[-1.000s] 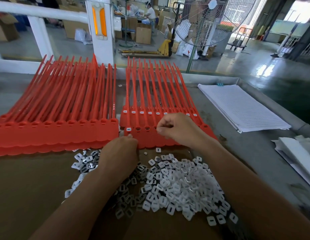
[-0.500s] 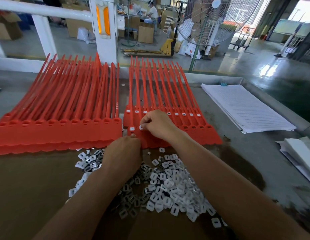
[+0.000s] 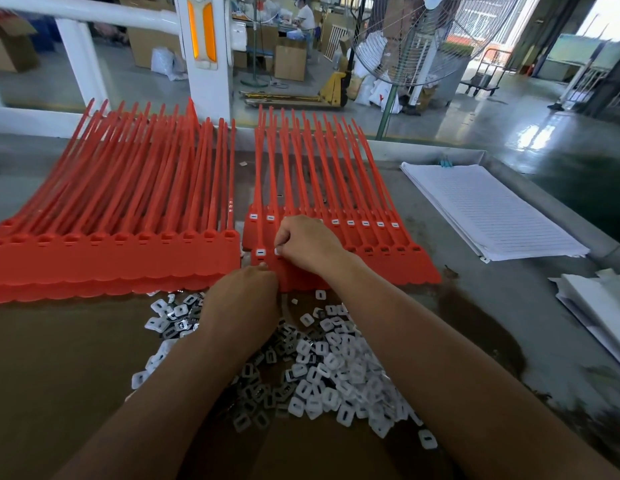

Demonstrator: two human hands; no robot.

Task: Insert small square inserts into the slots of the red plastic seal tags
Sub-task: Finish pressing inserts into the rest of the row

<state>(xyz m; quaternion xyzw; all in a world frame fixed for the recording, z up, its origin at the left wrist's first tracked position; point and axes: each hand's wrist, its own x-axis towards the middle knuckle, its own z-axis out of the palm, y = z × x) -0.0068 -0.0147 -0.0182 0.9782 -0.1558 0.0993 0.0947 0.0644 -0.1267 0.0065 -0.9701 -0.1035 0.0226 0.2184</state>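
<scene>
Head view: two bare arms reach over a counter (image 3: 492,306). The right hand (image 3: 306,242) sits on the right tags (image 3: 388,261), a flat red bunch. Its fingers (image 3: 284,239) are curled tight and pinch a small white insert (image 3: 277,251) right at a slot in the near row, second from the left. The slot just left of it has a white square (image 3: 260,252) in it. The far row of this bunch has white squares in its slots too, and the hand hides some of them.

The left hand (image 3: 244,299) is lower, at the near edge of the same bunch, touching the red plastic. Its back faces the camera and hides its fingers, so I cannot tell if they hold anything.

A big pile (image 3: 336,372) of white inserts lies on a brown sheet (image 3: 41,375) close to the person. Both arms cross over the pile and cover part of it.

The left tags (image 3: 111,261) lie beside the right ones, and their slots are open. The long tails of both bunches point away from the person.

On the right lies a stack of lined paper (image 3: 488,209). More white sheets (image 3: 599,306) lie at the right edge. Behind the counter stand a white post (image 3: 204,98) with orange strips, a big fan (image 3: 422,39), a yellow pallet truck (image 3: 332,90) and brown boxes (image 3: 290,62). A person (image 3: 305,15) is far at the back.
</scene>
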